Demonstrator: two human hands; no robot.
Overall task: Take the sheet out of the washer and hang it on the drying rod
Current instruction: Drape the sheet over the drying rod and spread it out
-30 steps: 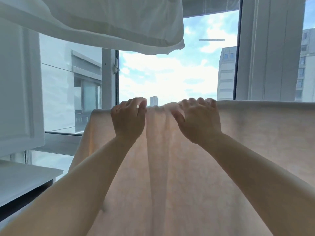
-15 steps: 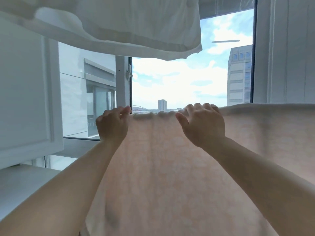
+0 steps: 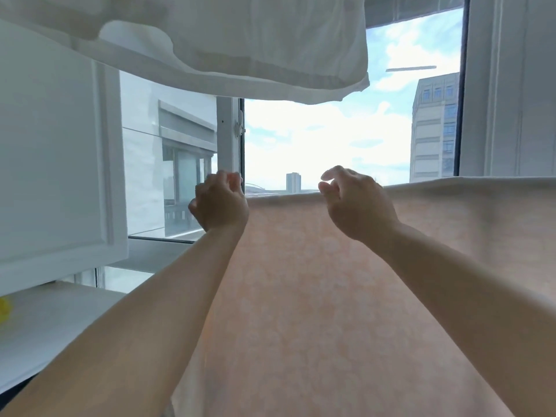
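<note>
The sheet [image 3: 346, 296] already hangs draped over the rod from 9 to 3 o'clock (washer step evidently finished), left hand [image 3: 221, 206] curled at its end, grip unclear, right hand [image 3: 358, 203] loose-fingered above the fold, only smoothing apparently left.

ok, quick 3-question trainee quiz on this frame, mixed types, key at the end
1. True or false: the pink sheet already hangs over the rod.
2. Which hand is at the sheet's left end? A) left hand B) right hand C) neither
3. Fill in: the white cloth hangs ___ the sheet.

Key: 1 true, its top edge folds over a straight line. 2 A. 3 above.
</note>
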